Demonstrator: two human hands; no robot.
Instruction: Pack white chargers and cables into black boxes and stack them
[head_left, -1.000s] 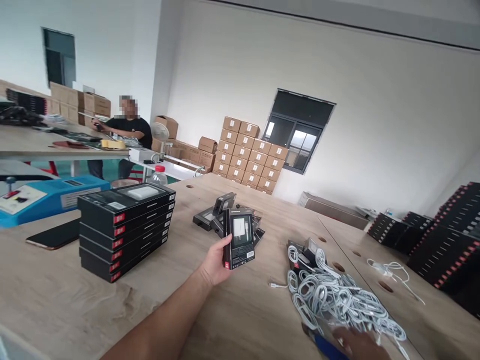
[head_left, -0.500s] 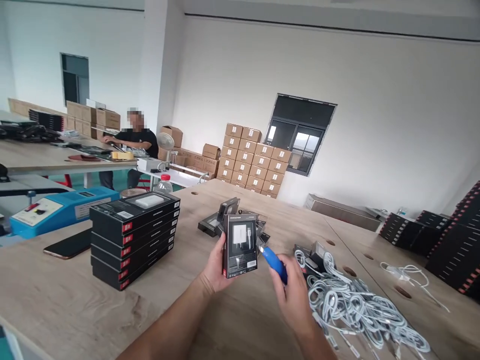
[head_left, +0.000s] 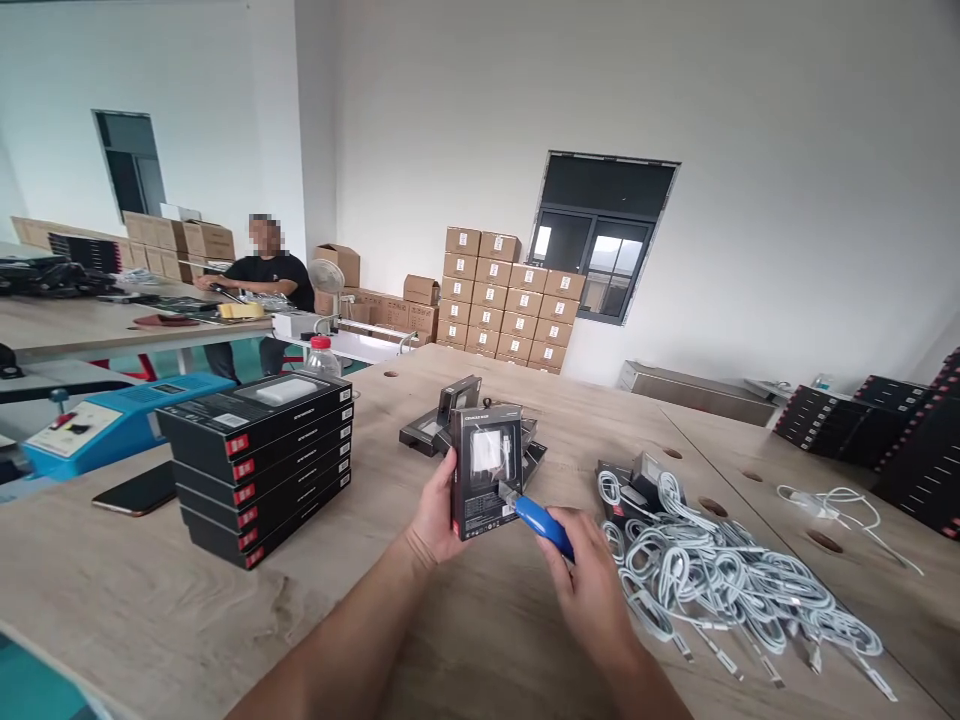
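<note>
My left hand [head_left: 436,512] grips a small black charger box [head_left: 487,515] upright, its front with a picture of a white charger and cable facing me. In my right hand [head_left: 589,565] is a blue box cutter [head_left: 541,522]. Its metal tip is over the lower right part of the box front; whether it touches cannot be made out. Behind the held box, several similar black boxes [head_left: 459,395] lie in a loose pile. A neat stack of black boxes [head_left: 259,465] stands to the left of my left hand.
A heap of white cables [head_left: 720,590] lies right of my right hand. Left are a phone [head_left: 135,490], a blue machine [head_left: 120,425] and a bottle with a red cap [head_left: 321,352]. Tall black box stacks [head_left: 926,460] stand far right. Another person [head_left: 266,280] sits at a far table.
The box cutter's tip has moved left, from beside the box's right edge to in front of its face. The box has turned slightly, and the camera view has shifted a little.
</note>
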